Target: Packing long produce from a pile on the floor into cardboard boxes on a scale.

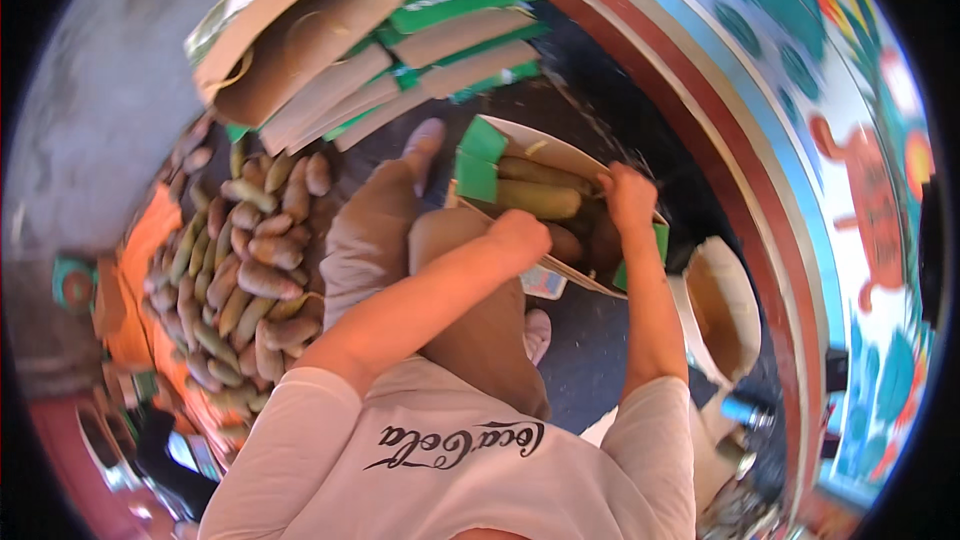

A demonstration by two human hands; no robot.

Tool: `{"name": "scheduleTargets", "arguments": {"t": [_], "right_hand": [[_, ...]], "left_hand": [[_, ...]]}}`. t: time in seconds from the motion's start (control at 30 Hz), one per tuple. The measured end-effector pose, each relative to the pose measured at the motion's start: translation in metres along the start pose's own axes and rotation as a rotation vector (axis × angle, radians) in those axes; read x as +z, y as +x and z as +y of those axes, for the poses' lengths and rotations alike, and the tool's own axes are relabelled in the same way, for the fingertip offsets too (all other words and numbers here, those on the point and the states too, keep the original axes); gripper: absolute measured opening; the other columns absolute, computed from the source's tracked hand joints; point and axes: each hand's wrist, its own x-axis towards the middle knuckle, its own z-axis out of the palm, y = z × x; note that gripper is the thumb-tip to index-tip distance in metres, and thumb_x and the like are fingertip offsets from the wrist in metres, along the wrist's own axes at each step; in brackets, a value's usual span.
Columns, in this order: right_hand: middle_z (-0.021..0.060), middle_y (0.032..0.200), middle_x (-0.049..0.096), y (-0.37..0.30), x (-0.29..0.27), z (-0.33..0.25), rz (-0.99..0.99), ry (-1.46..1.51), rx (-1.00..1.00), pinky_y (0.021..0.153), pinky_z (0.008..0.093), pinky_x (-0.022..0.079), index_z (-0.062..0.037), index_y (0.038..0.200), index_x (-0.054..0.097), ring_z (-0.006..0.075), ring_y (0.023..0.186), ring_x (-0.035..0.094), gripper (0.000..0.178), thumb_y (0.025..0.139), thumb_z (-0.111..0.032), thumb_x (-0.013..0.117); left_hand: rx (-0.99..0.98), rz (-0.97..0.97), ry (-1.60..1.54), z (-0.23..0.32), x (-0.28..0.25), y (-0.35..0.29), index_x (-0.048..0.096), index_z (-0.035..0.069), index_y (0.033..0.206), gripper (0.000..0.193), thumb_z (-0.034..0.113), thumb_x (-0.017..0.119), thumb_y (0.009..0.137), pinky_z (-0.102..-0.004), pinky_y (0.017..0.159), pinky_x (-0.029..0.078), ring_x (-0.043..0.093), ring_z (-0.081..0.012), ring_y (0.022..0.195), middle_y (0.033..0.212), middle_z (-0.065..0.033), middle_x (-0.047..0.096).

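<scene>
Your left hand (520,235) sits clenched at the near rim of the open carton (560,155); your right hand (628,195) grasps a cucumber (590,202) inside.

Bright daylight, soft shadows, strong fisheye bending and blurred, dark rim.

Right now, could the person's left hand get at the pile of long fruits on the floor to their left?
Probably yes: the left hand is at the open carton, but the pile lies uncovered beside the left knee.
</scene>
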Motion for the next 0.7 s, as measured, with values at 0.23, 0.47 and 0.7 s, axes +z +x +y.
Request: {"name": "scheduleTargets", "arguments": {"t": [0.23, 0.47, 0.7], "right_hand": [[0.0121, 0.072, 0.060, -0.082, -0.040, 0.027, 0.086, 0.046, 0.165, 0.062, 0.0403, 0.048, -0.0057, 0.074, 0.055, 0.0298, 0.070, 0.060, 0.019, 0.074, -0.023, 0.064], [0.0152, 0.071, 0.058, -0.216, -0.082, 0.053, 0.073, 0.023, 0.488, 0.060, 0.0430, 0.045, -0.0050, 0.072, 0.054, 0.0339, 0.069, 0.057, 0.021, 0.076, -0.024, 0.063], [0.0143, 0.072, 0.058, -0.342, -0.128, 0.073, 0.015, -0.080, 0.752, 0.062, 0.0423, 0.045, -0.0048, 0.072, 0.052, 0.0343, 0.071, 0.057, 0.021, 0.076, -0.023, 0.063]], "left_hand": [[0.273, 0.336, 0.065, 0.022, 0.010, -0.003, 0.062, 0.010, 0.064, 0.007, 0.010, 0.055, 0.067, -0.0340, 0.062, 0.049, 0.059, -0.0225, 0.073, 0.072, -0.0052, 0.061], [0.590, 0.275, 0.070, 0.086, 0.004, 0.003, 0.060, 0.010, 0.063, 0.005, 0.010, 0.055, 0.065, -0.0332, 0.061, 0.049, 0.058, -0.0217, 0.071, 0.070, -0.0046, 0.059], [0.876, 0.189, 0.030, 0.194, 0.017, 0.011, 0.060, 0.009, 0.061, 0.004, 0.012, 0.058, 0.063, -0.0326, 0.062, 0.050, 0.059, -0.0216, 0.071, 0.069, -0.0056, 0.059]]}}
